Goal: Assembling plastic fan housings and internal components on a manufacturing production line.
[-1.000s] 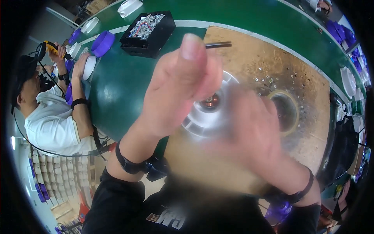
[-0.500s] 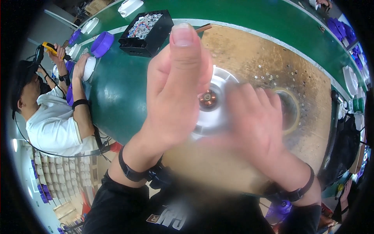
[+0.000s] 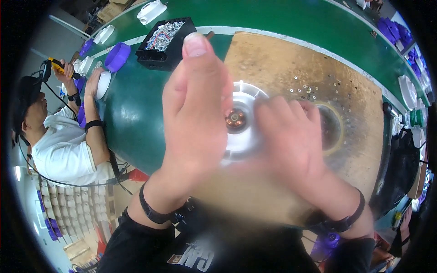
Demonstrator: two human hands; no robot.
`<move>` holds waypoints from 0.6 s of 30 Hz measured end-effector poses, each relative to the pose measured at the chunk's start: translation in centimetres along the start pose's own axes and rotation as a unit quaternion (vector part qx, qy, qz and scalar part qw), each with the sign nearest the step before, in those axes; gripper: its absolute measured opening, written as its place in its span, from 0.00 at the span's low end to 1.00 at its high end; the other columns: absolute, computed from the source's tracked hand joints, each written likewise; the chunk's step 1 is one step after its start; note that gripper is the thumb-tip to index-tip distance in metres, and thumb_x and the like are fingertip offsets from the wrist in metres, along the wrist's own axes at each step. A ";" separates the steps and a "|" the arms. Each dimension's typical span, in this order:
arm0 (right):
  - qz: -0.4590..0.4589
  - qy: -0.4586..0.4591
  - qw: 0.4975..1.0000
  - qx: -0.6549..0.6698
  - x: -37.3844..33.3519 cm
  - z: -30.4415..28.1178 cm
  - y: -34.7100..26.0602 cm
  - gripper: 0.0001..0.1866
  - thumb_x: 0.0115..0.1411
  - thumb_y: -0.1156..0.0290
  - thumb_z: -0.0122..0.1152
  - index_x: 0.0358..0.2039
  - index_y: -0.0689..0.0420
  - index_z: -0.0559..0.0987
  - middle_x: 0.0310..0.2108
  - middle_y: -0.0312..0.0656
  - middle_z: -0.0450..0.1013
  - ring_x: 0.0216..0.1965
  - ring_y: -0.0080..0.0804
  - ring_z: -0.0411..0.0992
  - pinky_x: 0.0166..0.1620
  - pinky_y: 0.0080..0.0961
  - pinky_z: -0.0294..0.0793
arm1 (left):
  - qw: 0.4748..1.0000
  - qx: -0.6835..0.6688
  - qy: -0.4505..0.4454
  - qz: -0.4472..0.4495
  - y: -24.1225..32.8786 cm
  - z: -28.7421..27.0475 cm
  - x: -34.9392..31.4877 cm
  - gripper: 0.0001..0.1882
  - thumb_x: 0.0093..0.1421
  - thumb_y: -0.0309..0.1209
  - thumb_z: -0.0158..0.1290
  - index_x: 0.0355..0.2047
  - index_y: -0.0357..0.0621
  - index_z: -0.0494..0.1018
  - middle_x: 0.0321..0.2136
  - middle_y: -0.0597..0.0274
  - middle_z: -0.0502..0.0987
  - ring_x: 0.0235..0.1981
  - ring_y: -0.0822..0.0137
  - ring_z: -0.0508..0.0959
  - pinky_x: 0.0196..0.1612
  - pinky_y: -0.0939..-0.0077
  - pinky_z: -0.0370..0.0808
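Note:
A white round plastic housing (image 3: pixel 244 139) with a slotted rim lies between my hands. At its centre sits a motor part with copper windings (image 3: pixel 236 119). My left hand (image 3: pixel 195 109) is closed with the thumb pointing up, its curled fingers beside the windings. What those fingers hold is hidden behind the hand. On the housing's right side, my right hand (image 3: pixel 291 136) is closed with bent fingers over the rim; its near part is blurred.
A brown board (image 3: pixel 273 59) bears several small washers (image 3: pixel 309 91) and a roll of clear tape (image 3: pixel 339 129). A black box of metal parts (image 3: pixel 166 43) and a purple ring (image 3: pixel 118 57) stand far left. A co-worker (image 3: pixel 63 145) works at left. A green conveyor (image 3: pixel 282 16) runs behind.
Both hands and the housing appear slightly further left in the view, and the background has shifted a little too. The grips look the same.

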State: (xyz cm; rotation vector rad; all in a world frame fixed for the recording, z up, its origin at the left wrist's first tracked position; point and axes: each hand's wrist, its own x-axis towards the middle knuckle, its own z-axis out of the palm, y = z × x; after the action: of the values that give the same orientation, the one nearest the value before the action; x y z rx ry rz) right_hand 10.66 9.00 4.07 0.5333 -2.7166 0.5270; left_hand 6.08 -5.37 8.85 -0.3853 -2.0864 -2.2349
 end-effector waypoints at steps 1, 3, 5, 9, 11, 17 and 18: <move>-0.005 -0.003 1.000 0.000 0.0 -0.1 0.0 0.40 0.32 0.37 0.70 0.42 0.51 0.75 0.35 0.34 0.67 0.38 0.31 0.69 0.45 0.36 0.64 | 1.000 -0.001 0.023 0.017 -0.2 0.1 -0.1 0.27 0.72 0.51 0.33 0.19 0.49 0.55 0.15 0.71 0.54 0.17 0.77 0.52 0.23 0.79 0.53; -0.007 -0.002 1.000 0.001 -0.1 0.0 0.1 0.40 0.32 0.37 0.70 0.42 0.51 0.75 0.35 0.34 0.67 0.38 0.30 0.68 0.45 0.36 0.64 | 0.998 -0.002 0.046 0.035 -0.6 0.0 -0.6 0.27 0.73 0.50 0.32 0.19 0.49 0.55 0.15 0.71 0.53 0.17 0.76 0.52 0.23 0.79 0.53; -0.008 0.000 1.000 -0.001 -0.1 -0.1 0.2 0.40 0.33 0.37 0.70 0.43 0.51 0.75 0.35 0.34 0.67 0.38 0.30 0.68 0.45 0.37 0.63 | 0.998 -0.037 -0.004 0.055 -1.2 -1.0 -1.0 0.27 0.73 0.49 0.30 0.18 0.49 0.53 0.15 0.70 0.53 0.16 0.75 0.51 0.22 0.78 0.52; -0.017 -0.022 1.000 0.000 -0.1 -0.1 0.0 0.41 0.35 0.37 0.69 0.44 0.53 0.74 0.35 0.35 0.66 0.38 0.30 0.68 0.44 0.34 0.64 | 0.993 -0.056 -0.064 0.076 -1.6 -1.5 -0.1 0.27 0.72 0.47 0.29 0.17 0.48 0.51 0.15 0.69 0.54 0.16 0.74 0.50 0.22 0.77 0.51; -0.023 -0.018 1.000 0.009 -0.1 0.0 -0.1 0.42 0.35 0.37 0.69 0.45 0.54 0.74 0.35 0.35 0.66 0.38 0.30 0.68 0.44 0.33 0.64 | 0.987 -0.071 -0.081 0.120 -1.3 -1.4 0.6 0.26 0.72 0.46 0.31 0.17 0.48 0.52 0.16 0.69 0.54 0.16 0.74 0.51 0.22 0.78 0.52; -0.022 -0.012 1.000 0.006 -0.2 -0.1 0.0 0.42 0.36 0.39 0.70 0.45 0.56 0.73 0.35 0.37 0.66 0.37 0.31 0.68 0.43 0.31 0.64 | 0.974 -0.188 -0.119 0.042 -1.3 -1.9 1.6 0.26 0.71 0.45 0.32 0.16 0.48 0.53 0.15 0.67 0.55 0.16 0.74 0.53 0.22 0.79 0.54; -0.025 -0.007 1.000 0.012 -0.2 0.0 0.1 0.42 0.36 0.38 0.70 0.45 0.56 0.73 0.35 0.37 0.66 0.37 0.31 0.68 0.43 0.31 0.64 | 0.974 -0.189 -0.120 0.041 -1.3 -2.2 1.6 0.26 0.71 0.45 0.32 0.16 0.48 0.53 0.15 0.67 0.55 0.16 0.74 0.53 0.22 0.79 0.54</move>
State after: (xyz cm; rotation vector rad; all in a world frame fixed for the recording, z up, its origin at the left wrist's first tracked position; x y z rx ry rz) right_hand 10.85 9.17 3.99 0.6116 -2.7059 0.5457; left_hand 3.94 -7.23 7.78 -0.7828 -1.6858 -2.6461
